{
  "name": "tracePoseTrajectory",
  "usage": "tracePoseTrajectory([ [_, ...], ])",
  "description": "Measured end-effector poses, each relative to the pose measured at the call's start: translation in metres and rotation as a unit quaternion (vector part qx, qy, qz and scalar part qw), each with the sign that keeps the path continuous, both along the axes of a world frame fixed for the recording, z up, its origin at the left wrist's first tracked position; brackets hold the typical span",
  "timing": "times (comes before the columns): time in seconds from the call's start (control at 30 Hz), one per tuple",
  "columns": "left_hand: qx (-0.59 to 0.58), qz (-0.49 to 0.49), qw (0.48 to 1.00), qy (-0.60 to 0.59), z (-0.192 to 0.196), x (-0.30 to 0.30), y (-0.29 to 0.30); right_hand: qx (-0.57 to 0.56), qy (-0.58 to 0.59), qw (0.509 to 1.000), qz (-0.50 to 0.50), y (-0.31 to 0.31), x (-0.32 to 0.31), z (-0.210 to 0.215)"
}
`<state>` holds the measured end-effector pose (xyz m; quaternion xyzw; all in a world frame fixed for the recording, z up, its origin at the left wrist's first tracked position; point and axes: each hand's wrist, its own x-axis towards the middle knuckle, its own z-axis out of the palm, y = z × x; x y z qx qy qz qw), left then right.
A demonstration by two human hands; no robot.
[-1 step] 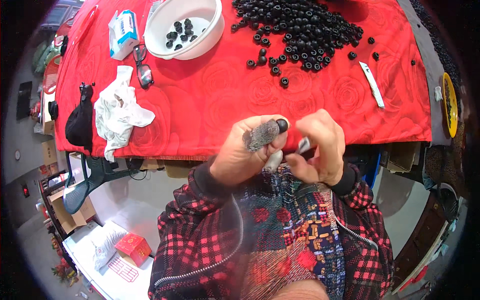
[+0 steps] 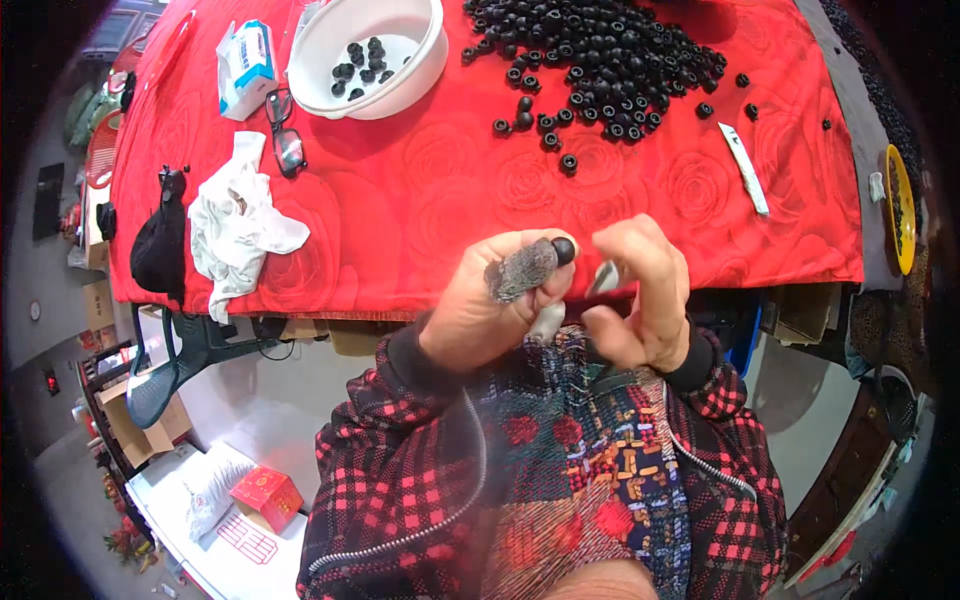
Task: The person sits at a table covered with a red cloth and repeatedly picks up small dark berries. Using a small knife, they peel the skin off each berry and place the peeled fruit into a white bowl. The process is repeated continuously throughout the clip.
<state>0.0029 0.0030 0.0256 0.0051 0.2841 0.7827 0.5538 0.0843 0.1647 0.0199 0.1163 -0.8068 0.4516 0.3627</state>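
- While clasping a black round piece (image 2: 565, 250) near the centre of the frame, closes the left hand (image 2: 480, 305) with fingers together and clamped on it, smooth dome outward.
- Bears a grey, rough-textured pad (image 2: 524, 272) on the left hand, just beside the black round piece at the centre.
- Shows a whitish object (image 2: 547, 322) below those fingers; cannot name it, being partly hidden.
- Bends the right hand (image 2: 650, 295) just right of centre, beside the left, with thumb and forefinger apart.
- Shows a small pale flat piece (image 2: 604, 278) in that gap; cannot tell whether clamped by the right hand or merely resting against it.
- Spreads a red tablecloth (image 2: 450, 190) with rose patterns across the upper half of the frame.
- Heaps black pieces (image 2: 600, 60) at the upper centre and right, some lying loose at the margin.
- Sets a white bowl (image 2: 425, 70), with a few similar pieces inside, at the upper left of centre.
- Lays glasses (image 2: 289, 150) and a crumpled white cloth (image 2: 235, 220) at the upper left, and a narrow white strip (image 2: 743, 170) at the upper right.
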Motion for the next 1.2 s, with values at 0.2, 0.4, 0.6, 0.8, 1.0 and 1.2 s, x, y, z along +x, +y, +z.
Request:
tracePoseTrajectory([
  [0.2,0.017,0.004,1.0,-0.003,-0.003,0.0,0.0,-0.012,-0.166,0.986,-0.009,0.008,0.002,0.012],
  [0.4,-0.026,0.015,0.997,0.064,-0.005,0.0,-0.002,0.007,-0.187,0.982,-0.013,0.011,0.0,0.012],
  [0.6,-0.055,0.021,0.995,0.08,-0.007,0.001,-0.003,-0.006,-0.19,0.982,0.0,0.011,-0.003,0.01],
  [0.8,-0.077,0.022,0.993,0.081,-0.007,0.0,-0.003,-0.005,-0.192,0.981,0.007,0.013,-0.004,0.01],
  [1.0,-0.087,0.013,0.995,0.05,-0.004,-0.003,0.0,0.002,-0.193,0.981,0.011,0.016,-0.005,0.009],
  [1.2,-0.102,0.012,0.993,0.063,-0.003,-0.004,0.002,0.012,-0.192,0.981,0.032,0.022,-0.006,0.006],
])
